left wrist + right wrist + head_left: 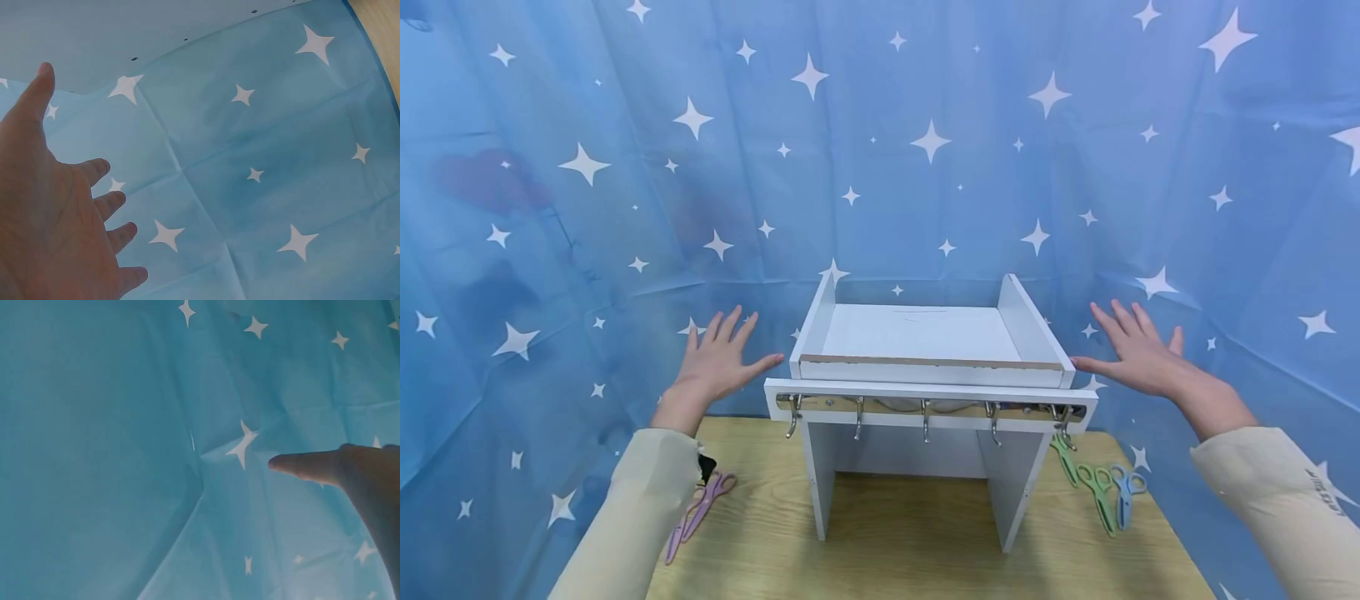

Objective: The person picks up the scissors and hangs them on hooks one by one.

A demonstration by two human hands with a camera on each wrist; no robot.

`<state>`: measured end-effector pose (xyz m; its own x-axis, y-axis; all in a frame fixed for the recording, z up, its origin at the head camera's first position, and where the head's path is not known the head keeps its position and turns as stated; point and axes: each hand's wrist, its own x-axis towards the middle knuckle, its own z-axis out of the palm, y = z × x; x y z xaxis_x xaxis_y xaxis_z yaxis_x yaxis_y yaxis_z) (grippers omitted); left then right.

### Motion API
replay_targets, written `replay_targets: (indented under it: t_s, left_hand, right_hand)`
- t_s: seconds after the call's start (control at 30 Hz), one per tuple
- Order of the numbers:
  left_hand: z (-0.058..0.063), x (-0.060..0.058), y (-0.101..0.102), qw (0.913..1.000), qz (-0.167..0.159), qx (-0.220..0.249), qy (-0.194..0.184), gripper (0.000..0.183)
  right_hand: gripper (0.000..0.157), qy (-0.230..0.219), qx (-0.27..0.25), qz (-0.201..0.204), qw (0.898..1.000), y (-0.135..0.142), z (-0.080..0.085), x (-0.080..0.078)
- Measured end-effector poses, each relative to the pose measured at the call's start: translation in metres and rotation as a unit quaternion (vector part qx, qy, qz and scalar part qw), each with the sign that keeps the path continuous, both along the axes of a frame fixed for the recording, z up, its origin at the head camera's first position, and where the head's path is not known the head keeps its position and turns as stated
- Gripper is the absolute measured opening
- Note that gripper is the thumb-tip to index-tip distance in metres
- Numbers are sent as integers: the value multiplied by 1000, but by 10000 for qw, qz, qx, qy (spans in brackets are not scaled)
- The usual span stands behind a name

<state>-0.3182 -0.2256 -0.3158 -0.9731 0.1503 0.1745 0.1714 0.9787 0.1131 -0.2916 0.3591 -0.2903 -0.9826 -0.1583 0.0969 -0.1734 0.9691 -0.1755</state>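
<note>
A white shelf unit (pixel 917 375) stands upright on the wooden table, with a tray-like top and two side panels as legs. Along its front runs a rail (pixel 850 404) carrying several metal hooks (pixel 926 421). To the left of the unit, my left hand (pixel 718 358) is spread with its thumb pointing toward the side panel; the left wrist view shows the same hand (pixel 56 206) holding nothing. On the other side, my right hand (pixel 1138 350) has its fingers spread, thumb tip right by the unit's upper right corner. Only part of that hand (pixel 356 469) appears in the right wrist view.
Purple scissors (pixel 703 504) and a small black item (pixel 706 467) lie at the table's left. Green scissors (pixel 1097 492) and blue scissors (pixel 1125 496) lie at the right edge, with another green pair (pixel 1063 458) partly behind the rail. A blue star-patterned curtain (pixel 880 167) surrounds the table (pixel 917 575).
</note>
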Motion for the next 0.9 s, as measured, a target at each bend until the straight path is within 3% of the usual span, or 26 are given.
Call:
replay_targets:
  t_s: [0.37,0.57,0.9]
  left_hand:
    - [18,9,3,9989,-247,235,319,93]
    - [29,15,6,9947,-641,394,700,80]
    - [47,29,26,9843,-1267,357,1172,78]
  right_hand:
    - [107,-71,5,-23,10000,6,-8,0]
    - [107,-112,-51,-44,9999,9,-15,2]
    - [108,-150,-99,-104,9998,11,-27,2]
